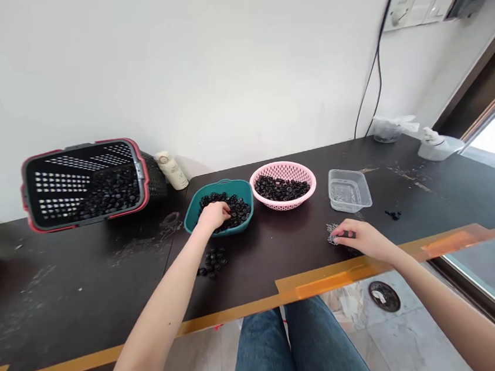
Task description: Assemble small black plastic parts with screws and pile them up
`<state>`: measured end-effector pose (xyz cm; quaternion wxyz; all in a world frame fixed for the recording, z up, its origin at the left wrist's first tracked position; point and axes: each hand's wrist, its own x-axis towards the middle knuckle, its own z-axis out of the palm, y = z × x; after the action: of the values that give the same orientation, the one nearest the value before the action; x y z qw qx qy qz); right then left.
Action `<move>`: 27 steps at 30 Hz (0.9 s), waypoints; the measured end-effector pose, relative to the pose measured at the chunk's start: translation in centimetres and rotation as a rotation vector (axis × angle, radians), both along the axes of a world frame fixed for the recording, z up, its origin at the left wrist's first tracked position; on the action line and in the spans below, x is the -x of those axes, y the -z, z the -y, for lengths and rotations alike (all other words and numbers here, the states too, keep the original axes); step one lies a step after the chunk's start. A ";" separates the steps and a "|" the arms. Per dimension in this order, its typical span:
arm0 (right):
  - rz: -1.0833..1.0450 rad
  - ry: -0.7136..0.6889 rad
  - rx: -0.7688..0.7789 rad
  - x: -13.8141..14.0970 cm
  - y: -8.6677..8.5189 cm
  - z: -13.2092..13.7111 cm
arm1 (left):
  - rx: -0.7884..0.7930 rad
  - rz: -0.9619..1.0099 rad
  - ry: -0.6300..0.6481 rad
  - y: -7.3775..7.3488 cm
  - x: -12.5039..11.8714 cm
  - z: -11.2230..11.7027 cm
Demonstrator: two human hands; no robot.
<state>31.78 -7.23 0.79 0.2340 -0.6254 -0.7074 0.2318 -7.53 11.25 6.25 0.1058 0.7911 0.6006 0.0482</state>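
My left hand reaches into a teal basket full of small black rings, with its fingers curled down among them. A loose heap of the same black rings lies on the dark table just in front of that basket. My right hand rests on the table near the front edge, its fingers pinched on a small cluster of silvery metal pieces. A pink basket of black rings and a clear plastic tub stand behind the right hand.
A black crate with a red rim lies tipped on its side at the back left, holding more black rings. A small white bottle, a spray bottle and a crumpled plastic bag stand by the wall. Orange tape edges the table.
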 end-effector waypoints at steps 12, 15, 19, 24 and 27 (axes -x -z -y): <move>0.027 -0.112 -0.001 0.5 0.0 -1.5 | -0.439 0.502 0.143 -2.6 -3.3 8.6; 0.058 -0.150 0.033 0.6 -0.2 -1.6 | -0.168 0.598 0.422 0.0 -5.9 11.4; 0.146 -0.176 0.058 1.2 -0.8 -2.0 | 0.044 0.696 0.474 4.5 -7.8 12.1; 0.164 -0.205 0.054 1.9 -1.9 -2.8 | 0.046 0.817 0.318 6.7 -7.7 11.1; 0.202 -0.202 0.096 2.0 -2.4 -3.3 | 0.103 0.844 0.286 6.8 -7.4 11.1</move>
<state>29.79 -3.89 3.17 0.1073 -0.5817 -0.7747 0.2236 -0.12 0.13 -0.53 0.3862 0.7711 0.3910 0.3216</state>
